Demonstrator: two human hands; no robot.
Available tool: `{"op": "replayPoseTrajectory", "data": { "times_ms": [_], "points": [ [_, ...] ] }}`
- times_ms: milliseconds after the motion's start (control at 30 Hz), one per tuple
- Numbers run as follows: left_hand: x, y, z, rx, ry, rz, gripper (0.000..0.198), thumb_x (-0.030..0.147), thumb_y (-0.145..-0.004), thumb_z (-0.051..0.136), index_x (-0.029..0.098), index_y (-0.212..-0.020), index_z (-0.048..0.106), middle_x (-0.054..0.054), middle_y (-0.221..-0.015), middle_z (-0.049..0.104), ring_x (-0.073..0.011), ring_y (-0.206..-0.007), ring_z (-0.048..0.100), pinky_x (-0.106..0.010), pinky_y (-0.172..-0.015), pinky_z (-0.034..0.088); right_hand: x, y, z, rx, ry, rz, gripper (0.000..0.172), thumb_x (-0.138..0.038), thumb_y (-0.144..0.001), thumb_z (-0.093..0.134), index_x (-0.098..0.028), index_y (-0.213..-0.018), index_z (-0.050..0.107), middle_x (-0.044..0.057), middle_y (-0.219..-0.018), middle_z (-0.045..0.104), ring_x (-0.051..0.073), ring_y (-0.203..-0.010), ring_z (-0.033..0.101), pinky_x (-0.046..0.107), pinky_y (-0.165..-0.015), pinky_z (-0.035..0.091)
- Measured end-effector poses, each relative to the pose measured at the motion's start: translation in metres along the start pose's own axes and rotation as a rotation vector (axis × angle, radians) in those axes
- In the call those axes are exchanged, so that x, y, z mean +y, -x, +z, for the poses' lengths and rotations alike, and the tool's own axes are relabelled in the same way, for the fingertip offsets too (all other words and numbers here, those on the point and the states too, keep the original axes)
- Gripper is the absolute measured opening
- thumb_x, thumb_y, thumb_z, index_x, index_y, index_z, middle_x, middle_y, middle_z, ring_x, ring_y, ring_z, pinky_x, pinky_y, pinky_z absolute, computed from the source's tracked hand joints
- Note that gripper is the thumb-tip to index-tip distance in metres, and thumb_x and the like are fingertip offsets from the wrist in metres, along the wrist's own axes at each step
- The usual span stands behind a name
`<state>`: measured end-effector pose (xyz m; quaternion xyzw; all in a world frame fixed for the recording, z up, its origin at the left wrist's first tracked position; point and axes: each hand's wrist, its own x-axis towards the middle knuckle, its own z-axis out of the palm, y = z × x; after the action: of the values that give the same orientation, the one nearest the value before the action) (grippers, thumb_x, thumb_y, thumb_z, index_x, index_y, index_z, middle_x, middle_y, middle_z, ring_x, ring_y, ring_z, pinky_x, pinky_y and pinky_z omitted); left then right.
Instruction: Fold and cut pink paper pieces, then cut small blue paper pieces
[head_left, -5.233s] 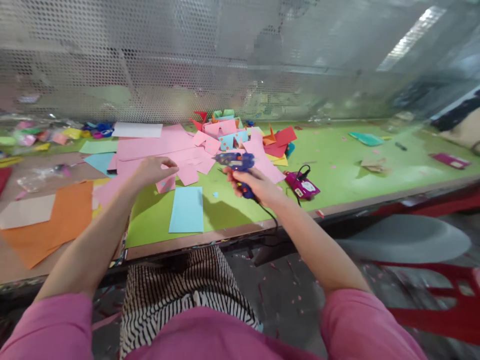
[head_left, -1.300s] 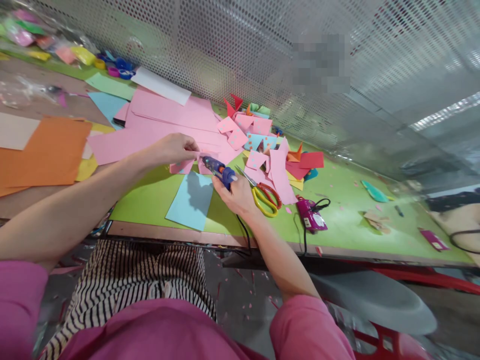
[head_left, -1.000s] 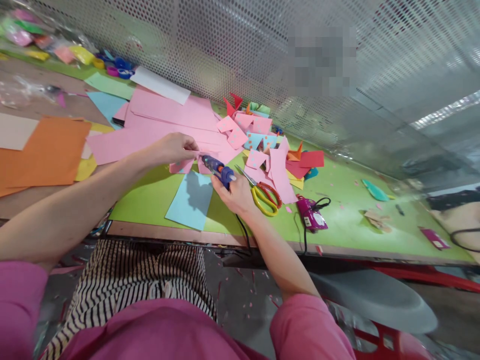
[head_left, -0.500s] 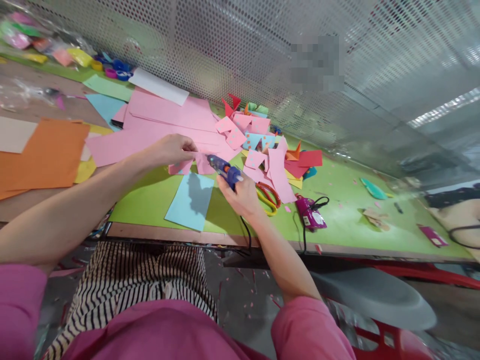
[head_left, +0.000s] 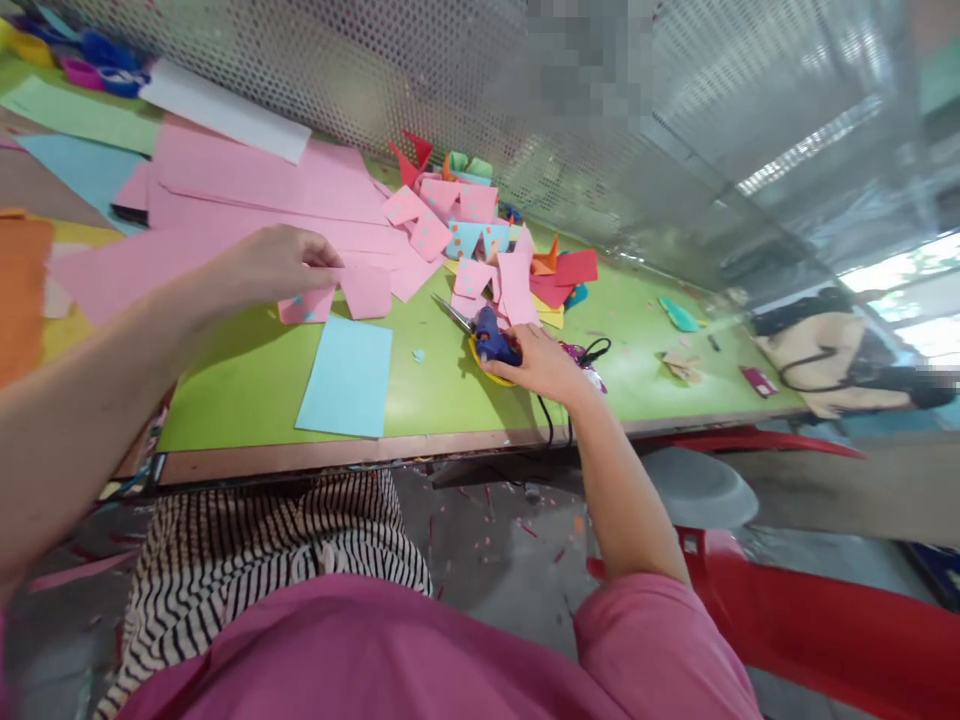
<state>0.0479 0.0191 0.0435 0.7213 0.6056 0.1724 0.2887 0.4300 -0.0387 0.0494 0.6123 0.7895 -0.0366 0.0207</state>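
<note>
My left hand (head_left: 289,262) is closed in a pinch on a cut pink paper piece (head_left: 366,293), part of which carries pale blue dots. Just below that piece, a light blue paper sheet (head_left: 346,378) lies on the green tabletop. Farther right, my right hand (head_left: 546,362) is wrapped round a dark blue glue gun (head_left: 491,338) with a black cord. The glue gun is over a pair of scissors (head_left: 453,312), hiding much of their handles. Whether it rests on them I cannot tell.
Large pink sheets (head_left: 270,190) lie behind my left hand. A pile of folded, dotted paper shapes (head_left: 472,240) stands near the perforated metal panel (head_left: 360,80). At right are a teal item (head_left: 679,314) and a grey stool seat (head_left: 699,487). Another person (head_left: 832,365) is beyond.
My right hand has carried the glue gun away from the pink paper, rightward to the scissors. My left hand still pinches the paper. The view has shifted right.
</note>
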Motion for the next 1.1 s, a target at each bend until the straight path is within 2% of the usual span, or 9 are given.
{"op": "replayPoseTrajectory", "data": {
  "times_ms": [100, 200, 267, 367, 467, 733, 833, 967, 1100],
  "points": [
    [0.002, 0.002, -0.003, -0.002, -0.004, 0.008, 0.033, 0.03, -0.089, 0.061, 0.018, -0.116, 0.075, -0.003, -0.114, 0.079, -0.019, -0.094, 0.064, -0.028, -0.088, 0.047, -0.018, 0.002, -0.017, 0.078, -0.042, -0.081, 0.05, -0.052, -0.086, 0.072, -0.018, -0.122, 0.068, 0.017, -0.121, 0.07, 0.036, -0.114, 0.06, 0.05, -0.098, 0.045],
    [0.002, 0.004, -0.006, -0.002, -0.013, 0.018, 0.033, 0.031, -0.091, 0.06, 0.016, -0.116, 0.074, -0.005, -0.115, 0.078, -0.0184, -0.093, 0.064, -0.028, -0.088, 0.046, -0.054, -0.006, -0.016, 0.171, -0.156, -0.139, 0.021, -0.036, -0.097, 0.061, -0.022, -0.107, 0.073, 0.01, -0.107, 0.071, 0.027, -0.102, 0.063, 0.043, -0.093, 0.046],
    [0.0, 0.004, -0.006, 0.0, -0.02, 0.031, 0.032, 0.031, -0.091, 0.06, 0.015, -0.116, 0.074, -0.006, -0.116, 0.078, -0.0184, -0.094, 0.064, -0.028, -0.089, 0.045, -0.078, -0.015, -0.005, 0.072, -0.197, -0.187, 0.014, -0.029, -0.096, 0.062, -0.022, -0.097, 0.074, 0.007, -0.098, 0.07, 0.024, -0.094, 0.064, 0.04, -0.088, 0.047],
    [-0.003, 0.003, -0.004, 0.011, 0.0, 0.069, 0.032, 0.03, -0.091, 0.061, 0.015, -0.116, 0.074, -0.007, -0.116, 0.078, -0.0194, -0.097, 0.064, -0.028, -0.089, 0.045, -0.099, -0.026, 0.013, 0.034, -0.216, -0.171, 0.01, -0.025, -0.094, 0.065, -0.021, -0.095, 0.074, 0.006, -0.095, 0.069, 0.022, -0.09, 0.063, 0.038, -0.082, 0.046],
    [-0.005, 0.001, -0.002, -0.001, 0.029, 0.079, 0.033, 0.028, -0.09, 0.061, 0.015, -0.116, 0.075, -0.007, -0.115, 0.078, -0.0212, -0.099, 0.065, -0.029, -0.088, 0.046, -0.102, -0.031, 0.018, 0.01, -0.232, -0.144, 0.007, -0.022, -0.092, 0.067, -0.02, -0.094, 0.073, 0.006, -0.093, 0.069, 0.02, -0.085, 0.062, 0.036, -0.078, 0.045],
    [-0.006, 0.0, 0.0, 0.0, 0.034, 0.1, 0.036, 0.031, -0.086, 0.058, 0.015, -0.114, 0.075, -0.008, -0.114, 0.079, -0.0223, -0.1, 0.067, -0.032, -0.092, 0.049, -0.109, -0.036, 0.008, -0.119, -0.221, -0.049, 0.01, -0.018, -0.091, 0.062, -0.018, -0.088, 0.072, 0.008, -0.092, 0.072, 0.02, -0.083, 0.064, 0.035, -0.077, 0.042],
    [-0.006, -0.001, 0.0, 0.005, 0.032, 0.097, 0.041, 0.036, -0.083, 0.058, 0.016, -0.113, 0.076, -0.008, -0.112, 0.079, -0.0236, -0.1, 0.069, -0.032, -0.091, 0.05, -0.111, -0.034, 0.006, -0.136, -0.218, -0.045, 0.011, -0.021, -0.091, 0.062, -0.017, -0.094, 0.072, 0.009, -0.095, 0.073, 0.021, -0.083, 0.064, 0.035, -0.077, 0.042],
    [-0.004, 0.0, -0.001, 0.013, 0.029, 0.099, 0.041, 0.034, -0.083, 0.057, 0.015, -0.114, 0.076, -0.009, -0.112, 0.08, -0.0232, -0.1, 0.069, -0.03, -0.089, 0.05, -0.113, -0.032, 0.004, -0.139, -0.223, -0.044, 0.019, -0.025, -0.092, 0.065, -0.014, -0.105, 0.072, 0.011, -0.105, 0.072, 0.02, -0.087, 0.063, 0.035, -0.08, 0.042],
    [0.0, 0.003, -0.002, 0.004, 0.019, 0.089, 0.04, 0.032, -0.085, 0.058, 0.014, -0.116, 0.076, -0.009, -0.113, 0.079, -0.0235, -0.101, 0.069, -0.03, -0.088, 0.05, -0.114, -0.034, 0.003, -0.196, -0.233, -0.031, 0.014, -0.021, -0.091, 0.062, -0.014, -0.099, 0.072, 0.009, -0.097, 0.072, 0.02, -0.087, 0.063, 0.034, -0.078, 0.04]
  ]
}}
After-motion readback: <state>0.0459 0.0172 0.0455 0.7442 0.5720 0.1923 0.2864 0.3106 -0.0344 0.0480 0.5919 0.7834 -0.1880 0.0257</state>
